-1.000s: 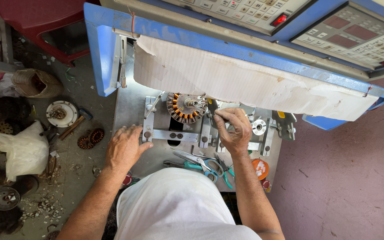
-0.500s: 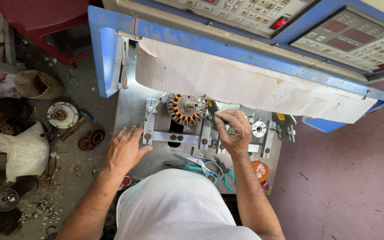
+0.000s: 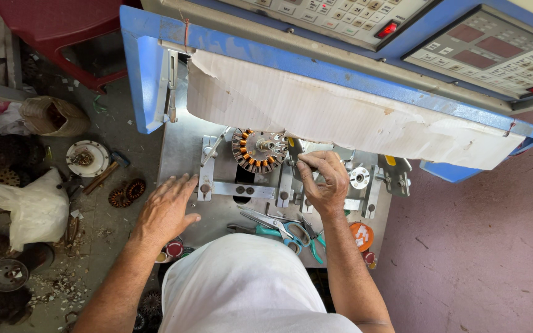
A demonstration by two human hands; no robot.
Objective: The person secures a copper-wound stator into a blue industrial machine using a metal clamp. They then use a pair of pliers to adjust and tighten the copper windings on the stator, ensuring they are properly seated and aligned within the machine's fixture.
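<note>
A round stator (image 3: 259,150) with copper coils sits mounted on the metal bed (image 3: 180,154) of a blue winding machine. My right hand (image 3: 323,179) is just right of it, fingers pinched on a small metal part of the fixture beside the stator. My left hand (image 3: 166,208) lies flat and open on the metal bed's front left, near a grey bracket (image 3: 206,168). Whether a wire runs between my right fingers is too small to tell.
Scissors and teal-handled pliers (image 3: 282,228) lie at the bed's front. A white cardboard sheet (image 3: 340,117) overhangs the machine. Control panels (image 3: 488,52) sit above. On the floor to the left are a white bag (image 3: 29,206), a round metal plate (image 3: 87,158), wound stators (image 3: 126,192) and scrap.
The view has shifted slightly. My right hand stays at the fixture beside the stator with small finger movement; my left hand remains resting on the bed.
</note>
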